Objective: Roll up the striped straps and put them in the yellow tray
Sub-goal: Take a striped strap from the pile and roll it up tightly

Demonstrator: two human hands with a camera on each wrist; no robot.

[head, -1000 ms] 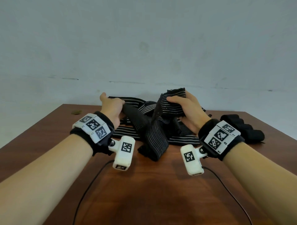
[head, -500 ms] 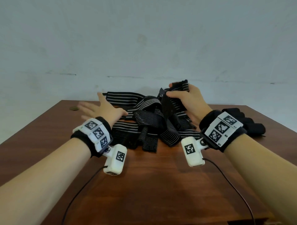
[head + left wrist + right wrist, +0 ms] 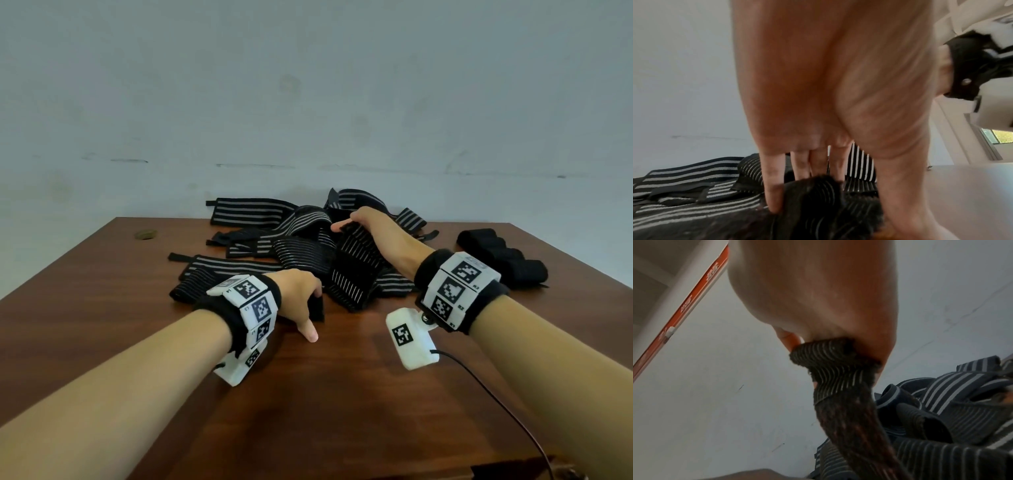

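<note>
A heap of black straps with white stripes (image 3: 274,240) lies at the far middle of the brown wooden table (image 3: 325,411). My right hand (image 3: 363,222) grips the far end of one striped strap (image 3: 352,270), which runs from it towards me over the heap; the right wrist view shows that end (image 3: 834,368) bunched in my fist. My left hand (image 3: 306,305) stands over the same strap's near end (image 3: 818,194), straight fingers (image 3: 772,186) touching it and the thumb stretched out to the table. No yellow tray is in view.
A row of plain black rolls (image 3: 503,260) lies at the table's far right. A small brown object (image 3: 145,234) sits near the far left edge. A thin black cable (image 3: 496,407) runs from my right wrist over the table. A pale wall stands right behind the table.
My right hand has come down with its strap onto the heap. My left hand let go, spread open over the left of the heap, then moved towards me onto the strap's near end.
</note>
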